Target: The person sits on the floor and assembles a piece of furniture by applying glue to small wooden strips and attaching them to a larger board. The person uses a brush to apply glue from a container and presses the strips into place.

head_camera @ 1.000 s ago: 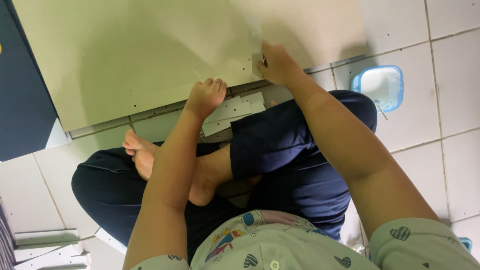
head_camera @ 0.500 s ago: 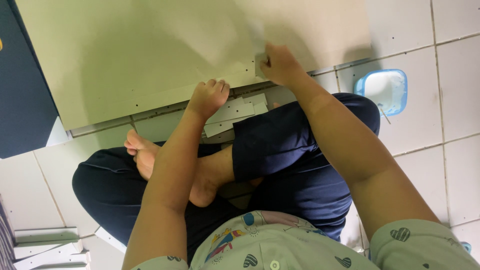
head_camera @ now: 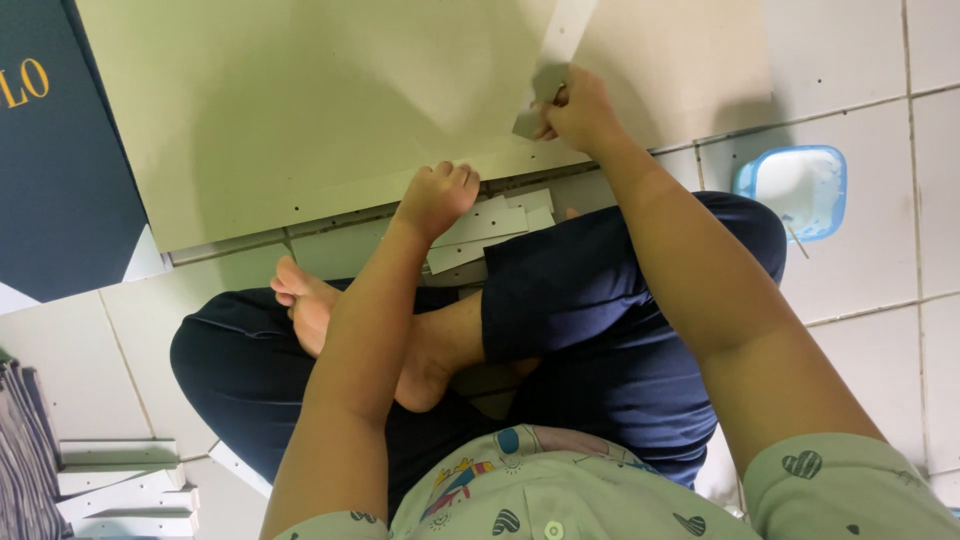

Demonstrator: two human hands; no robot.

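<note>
White floor tiles (head_camera: 860, 300) spread under everything, and across them lies the big pale board (head_camera: 330, 110), the landmark for all the rest; the person sits cross-legged just below its near edge, dark trousers (head_camera: 620, 330) folded beneath the arms.

Right hand (head_camera: 578, 112) is up on the board, near its lower right part; the fingers are pinched together on a thin grey-white strip (head_camera: 553, 62) that runs up and away from the hand over the board's face; it looks like a light sliver of card or thin panel, stiff enough to hold its line yet likely to bend or crease if squeezed hard, so a grip close to the end with thumb against fingertips, as shown, seems the sensible hold; its flat faces look smooth, maybe a touch slippery.

Left hand (head_camera: 437, 196) sits at the board's near edge, fingers curled together and pressing down on it, holding nothing that I can make out; the board itself reads as rigid and fairly heavy, best taken by its edges.

Just below that edge lie small pale offcuts (head_camera: 480, 228); to the board's right sits a blue-rimmed tray (head_camera: 745, 178); off to its left, a dark panel (head_camera: 60, 190); well below-left, stacked white slats (head_camera: 120, 480).
</note>
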